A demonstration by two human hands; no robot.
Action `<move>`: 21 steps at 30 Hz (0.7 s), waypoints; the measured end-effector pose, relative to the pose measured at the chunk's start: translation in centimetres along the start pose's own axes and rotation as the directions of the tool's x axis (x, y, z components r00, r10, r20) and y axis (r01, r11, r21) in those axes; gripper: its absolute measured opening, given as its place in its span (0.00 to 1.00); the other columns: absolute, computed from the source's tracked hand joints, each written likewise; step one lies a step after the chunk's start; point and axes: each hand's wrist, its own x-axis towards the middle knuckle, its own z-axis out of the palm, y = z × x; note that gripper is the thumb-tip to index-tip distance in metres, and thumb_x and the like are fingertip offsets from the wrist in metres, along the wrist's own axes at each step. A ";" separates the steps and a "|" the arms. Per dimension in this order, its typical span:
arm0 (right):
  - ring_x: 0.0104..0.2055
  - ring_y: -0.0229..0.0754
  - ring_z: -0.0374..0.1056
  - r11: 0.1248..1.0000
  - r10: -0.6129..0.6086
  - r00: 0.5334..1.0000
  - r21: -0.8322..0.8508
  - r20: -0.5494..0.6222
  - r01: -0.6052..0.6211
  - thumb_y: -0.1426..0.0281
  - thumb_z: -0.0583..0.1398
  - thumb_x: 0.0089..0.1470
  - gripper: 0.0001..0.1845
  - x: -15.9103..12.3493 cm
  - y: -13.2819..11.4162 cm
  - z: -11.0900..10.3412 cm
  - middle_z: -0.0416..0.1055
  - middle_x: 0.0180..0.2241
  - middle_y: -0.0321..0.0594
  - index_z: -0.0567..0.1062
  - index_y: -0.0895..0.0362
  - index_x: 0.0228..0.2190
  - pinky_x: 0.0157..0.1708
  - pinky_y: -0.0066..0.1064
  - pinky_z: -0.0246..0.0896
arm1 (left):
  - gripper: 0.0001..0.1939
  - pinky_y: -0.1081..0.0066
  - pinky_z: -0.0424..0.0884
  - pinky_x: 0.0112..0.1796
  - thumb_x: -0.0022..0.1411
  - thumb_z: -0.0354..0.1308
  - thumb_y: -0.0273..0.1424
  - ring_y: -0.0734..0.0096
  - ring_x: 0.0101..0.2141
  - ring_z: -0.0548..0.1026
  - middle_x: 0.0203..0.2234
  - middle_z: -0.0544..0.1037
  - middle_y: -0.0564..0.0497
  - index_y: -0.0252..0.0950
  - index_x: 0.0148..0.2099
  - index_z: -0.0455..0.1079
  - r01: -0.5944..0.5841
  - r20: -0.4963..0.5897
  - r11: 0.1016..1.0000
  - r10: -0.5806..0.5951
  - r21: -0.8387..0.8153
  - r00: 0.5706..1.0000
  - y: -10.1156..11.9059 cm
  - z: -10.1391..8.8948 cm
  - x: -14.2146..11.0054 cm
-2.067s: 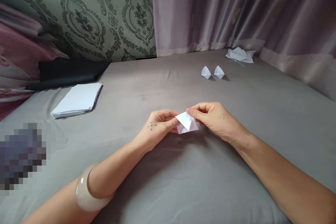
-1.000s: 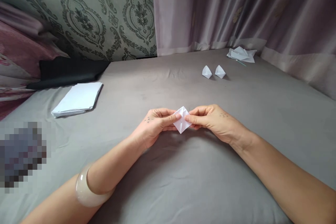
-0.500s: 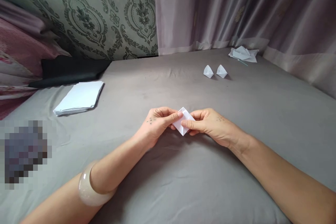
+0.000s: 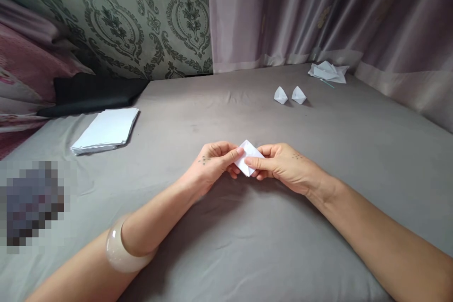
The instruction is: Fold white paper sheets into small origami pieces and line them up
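A small white folded paper [image 4: 249, 150], diamond-shaped with creases on its face, is held between both hands above the grey sheet. My left hand [image 4: 216, 163] pinches its left side, thumb on the front and fingers behind. From the other side my right hand [image 4: 285, 166] grips it, the thumb lying across the lower middle of the paper. The fingers behind the paper are partly hidden. A pale bangle [image 4: 122, 252] circles my left forearm.
Two small folded paper shapes [image 4: 281, 96] stand farther back. Near the curtain [image 4: 283, 19] lies a heap of folded paper [image 4: 328, 71] beside a thin light-blue stick [image 4: 327, 84]. To the left are a stack of white paper [image 4: 106, 130], a black cloth [image 4: 95, 92] and a blurred-out object [image 4: 33, 205].
Both hands have lifted the folded paper very slightly, and it has tilted a little. My left thumb has shifted slightly toward the paper's left edge. Both hands still hold it.
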 end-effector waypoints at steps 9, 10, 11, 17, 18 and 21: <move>0.25 0.35 0.67 0.935 -0.197 0.941 -0.343 -0.275 0.096 0.61 0.60 0.52 0.15 1.9 0.1 0.5 0.75 0.25 0.36 0.73 0.57 0.39 0.26 0.26 0.59 | 0.16 0.74 0.63 0.29 0.62 0.55 0.37 0.74 0.26 0.68 0.23 0.70 0.55 0.36 0.50 0.68 -0.191 -0.075 0.873 0.249 0.449 0.966 -0.9 -1.3 1.5; 0.25 0.36 0.68 0.900 -0.250 0.920 -0.422 -0.300 0.107 0.61 0.59 0.53 0.14 2.3 0.3 0.5 0.75 0.24 0.35 0.72 0.57 0.39 0.29 0.28 0.60 | 0.16 0.74 0.63 0.30 0.62 0.53 0.35 0.74 0.26 0.68 0.23 0.70 0.55 0.37 0.51 0.67 -0.203 -0.082 0.837 0.282 0.508 0.956 -1.0 -1.5 1.7; 0.26 0.37 0.68 0.855 -0.309 0.896 -0.506 -0.319 0.115 0.61 0.58 0.54 0.13 2.7 0.5 0.5 0.74 0.23 0.34 0.72 0.56 0.37 0.31 0.29 0.60 | 0.15 0.74 0.62 0.31 0.63 0.51 0.34 0.74 0.26 0.67 0.24 0.70 0.56 0.38 0.52 0.66 -0.206 -0.084 0.803 0.302 0.560 0.950 -1.2 -1.6 1.8; 0.27 0.40 0.67 0.639 -0.472 0.824 -0.765 -0.314 0.074 0.63 0.54 0.57 0.10 3.9 1.5 0.7 0.72 0.24 0.34 0.71 0.53 0.37 0.31 0.30 0.56 | 0.12 0.73 0.59 0.30 0.64 0.46 0.30 0.73 0.25 0.64 0.26 0.71 0.53 0.39 0.47 0.68 -0.213 -0.043 0.590 0.389 0.779 0.920 -1.5 -1.9 2.4; 0.27 0.41 0.67 0.617 -0.480 0.823 -0.784 -0.304 0.070 0.64 0.54 0.57 0.10 3.9 1.6 0.8 0.71 0.24 0.35 0.71 0.54 0.38 0.31 0.30 0.56 | 0.12 0.73 0.60 0.31 0.65 0.46 0.29 0.72 0.26 0.65 0.27 0.71 0.52 0.38 0.44 0.69 -0.213 -0.034 0.556 0.400 0.803 0.916 -1.6 -1.9 2.5; 0.32 0.43 0.69 0.535 -0.522 0.809 -0.843 -0.270 0.064 0.67 0.54 0.57 0.10 3.7 1.9 1.1 0.72 0.29 0.39 0.72 0.55 0.39 0.33 0.32 0.58 | 0.13 0.71 0.62 0.32 0.66 0.45 0.30 0.69 0.29 0.67 0.31 0.71 0.48 0.38 0.43 0.72 -0.169 -0.053 0.483 0.411 0.859 0.910 -2.0 -2.2 2.7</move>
